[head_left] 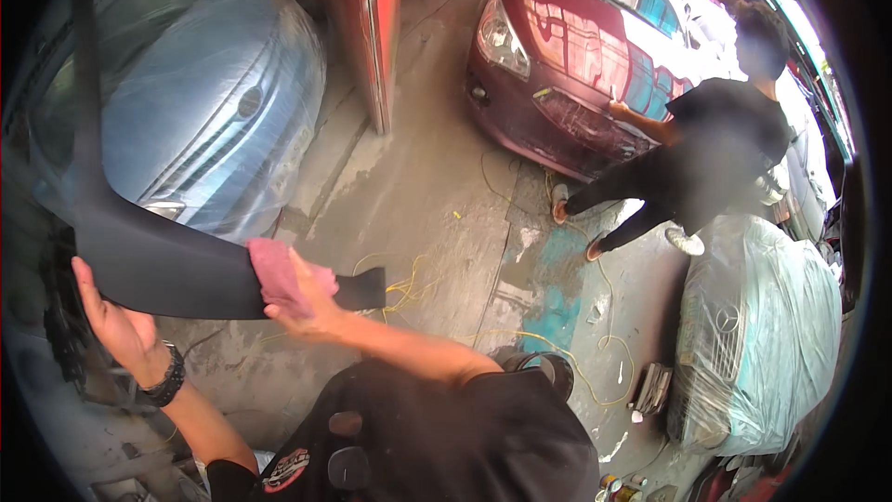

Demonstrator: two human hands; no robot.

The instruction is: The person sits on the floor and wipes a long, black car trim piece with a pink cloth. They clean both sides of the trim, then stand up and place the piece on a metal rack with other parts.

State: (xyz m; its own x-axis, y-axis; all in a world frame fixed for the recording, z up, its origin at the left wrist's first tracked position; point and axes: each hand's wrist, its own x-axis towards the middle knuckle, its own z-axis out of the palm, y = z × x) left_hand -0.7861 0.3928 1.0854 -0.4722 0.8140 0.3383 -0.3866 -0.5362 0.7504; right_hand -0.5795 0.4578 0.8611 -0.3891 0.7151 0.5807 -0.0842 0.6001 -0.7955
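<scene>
A long dark grey curved panel (177, 260), which looks like a piece of car trim, is in front of me at the left. One narrow arm of it rises toward the upper left. My left hand (121, 325) is at its lower left edge, holding it from below with one finger stretched up along the end. A black watch is on that wrist. My right hand (314, 302) is closed round a pink cloth (269, 265) and presses it on the panel near its narrow right end. The fingers under the cloth are partly hidden.
A plastic-covered blue-grey car (204, 102) stands beyond the panel, beside a red post (367, 37). A dark red car (557, 65) is farther right, where a person (725, 139) touches its front. Another wrapped car (762, 335) is at right. Yellow cords (604, 376) lie on the floor.
</scene>
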